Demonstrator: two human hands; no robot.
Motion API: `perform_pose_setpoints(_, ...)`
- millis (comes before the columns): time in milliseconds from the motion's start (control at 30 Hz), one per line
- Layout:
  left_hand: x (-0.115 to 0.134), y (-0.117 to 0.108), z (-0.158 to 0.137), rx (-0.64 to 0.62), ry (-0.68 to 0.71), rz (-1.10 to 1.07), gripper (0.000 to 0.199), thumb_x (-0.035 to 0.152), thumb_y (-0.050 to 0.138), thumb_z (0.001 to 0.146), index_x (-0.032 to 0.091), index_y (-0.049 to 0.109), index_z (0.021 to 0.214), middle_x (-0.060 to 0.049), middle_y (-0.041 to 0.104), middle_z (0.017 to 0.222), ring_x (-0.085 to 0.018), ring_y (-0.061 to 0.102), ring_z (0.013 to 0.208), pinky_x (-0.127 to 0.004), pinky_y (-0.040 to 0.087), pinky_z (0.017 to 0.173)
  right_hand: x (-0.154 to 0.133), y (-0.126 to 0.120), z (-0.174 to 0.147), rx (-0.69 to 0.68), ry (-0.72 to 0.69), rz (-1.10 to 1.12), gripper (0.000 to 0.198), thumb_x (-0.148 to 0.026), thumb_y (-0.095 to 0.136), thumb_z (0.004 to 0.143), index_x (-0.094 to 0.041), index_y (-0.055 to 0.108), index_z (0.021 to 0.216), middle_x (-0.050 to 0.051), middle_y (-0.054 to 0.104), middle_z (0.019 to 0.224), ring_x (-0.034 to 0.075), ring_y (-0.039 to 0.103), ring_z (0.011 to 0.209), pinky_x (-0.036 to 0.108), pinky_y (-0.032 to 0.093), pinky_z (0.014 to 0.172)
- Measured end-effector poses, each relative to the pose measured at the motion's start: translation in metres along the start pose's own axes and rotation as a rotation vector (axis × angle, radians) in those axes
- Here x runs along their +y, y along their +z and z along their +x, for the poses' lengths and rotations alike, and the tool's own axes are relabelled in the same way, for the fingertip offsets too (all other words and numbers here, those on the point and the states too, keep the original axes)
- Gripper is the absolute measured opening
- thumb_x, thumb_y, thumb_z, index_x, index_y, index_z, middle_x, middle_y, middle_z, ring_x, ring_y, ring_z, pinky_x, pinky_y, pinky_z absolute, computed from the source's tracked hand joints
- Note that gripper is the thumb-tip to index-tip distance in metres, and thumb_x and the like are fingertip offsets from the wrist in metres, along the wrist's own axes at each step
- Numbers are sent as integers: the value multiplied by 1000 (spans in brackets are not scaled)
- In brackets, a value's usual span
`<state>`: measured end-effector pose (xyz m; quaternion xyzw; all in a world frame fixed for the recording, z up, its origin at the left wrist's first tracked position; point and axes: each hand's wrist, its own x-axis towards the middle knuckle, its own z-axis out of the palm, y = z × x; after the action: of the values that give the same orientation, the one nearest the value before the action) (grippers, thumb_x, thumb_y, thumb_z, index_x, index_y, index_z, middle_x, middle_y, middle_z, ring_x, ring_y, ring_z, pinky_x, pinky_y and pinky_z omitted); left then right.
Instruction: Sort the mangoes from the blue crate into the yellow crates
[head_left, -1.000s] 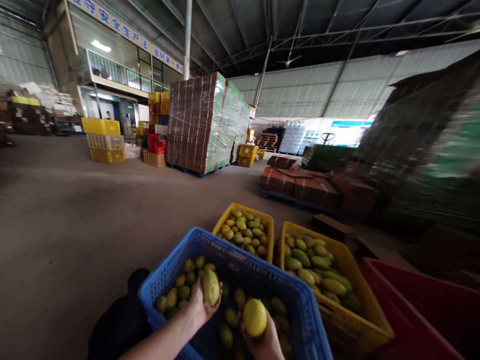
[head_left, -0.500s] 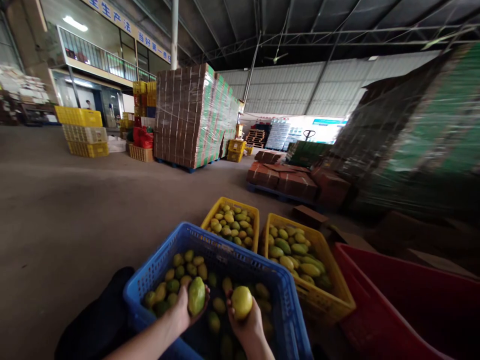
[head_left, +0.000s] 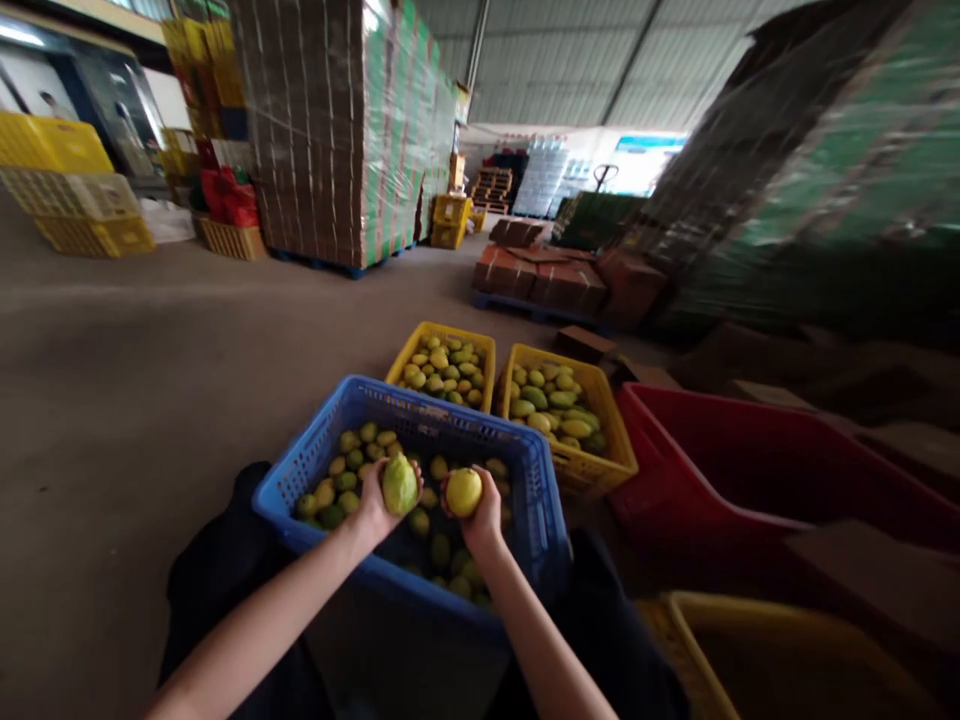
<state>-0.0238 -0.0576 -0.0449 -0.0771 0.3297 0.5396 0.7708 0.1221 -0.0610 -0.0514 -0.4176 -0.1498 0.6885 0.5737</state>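
Observation:
My left hand (head_left: 380, 497) is wrapped round a green mango (head_left: 400, 485), held above the blue crate (head_left: 315, 435). A rounder, yellow mango (head_left: 463, 492) sits in my right hand (head_left: 484, 510), a short gap to the right of the green one. Below both hands, the blue crate holds many loose green and yellowish mangoes (head_left: 346, 481), piled more thickly at its left side. My forearms cross the crate's near rim and hide part of what lies inside.
Behind the blue crate stand two yellow crates of mangoes (head_left: 491, 375) (head_left: 611, 430). A red bin (head_left: 637, 440) is to the right, with another yellow crate (head_left: 686, 640) nearer me. Wrapped box stacks (head_left: 315, 140) and flattened cardboard (head_left: 551, 275) stand farther back on the concrete floor (head_left: 187, 330).
My view has tipped downward, so the crates appear higher and the near yellow crate has come into sight. Both hands still hold the same mangoes, now a little closer together in view.

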Motion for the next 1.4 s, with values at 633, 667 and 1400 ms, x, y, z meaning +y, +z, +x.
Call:
perform_pose_setpoints(633, 12, 6, -2, -110, -74, 74, 27, 30, 42, 89, 12, 63, 89, -9, 67, 73, -20, 66, 64, -31, 54, 58, 7, 1, 6, -272, 188, 149, 30, -37, 51, 81, -13, 65, 90, 7, 70, 74, 18, 65, 57, 26, 49, 45)
perform_pose_setpoints(667, 13, 4, -3, -110, -76, 68, 26, 30, 42, 89, 12, 62, 92, -10, 68, 78, -22, 68, 69, -32, 55, 61, 5, -1, 6, -269, 186, 169, 28, -35, 51, 82, -13, 64, 94, 7, 71, 76, 18, 66, 59, 26, 51, 47)
perform_pose_setpoints(1400, 23, -4, -11, -358, -149, 87, 25, 26, 46, 91, 19, 68, 101, -5, 70, 81, -17, 69, 69, -27, 56, 59, 5, -6, 5, -388, 40, 213, 17, -36, 59, 75, -20, 63, 77, 0, 69, 72, 13, 57, 46, 20, 39, 31)
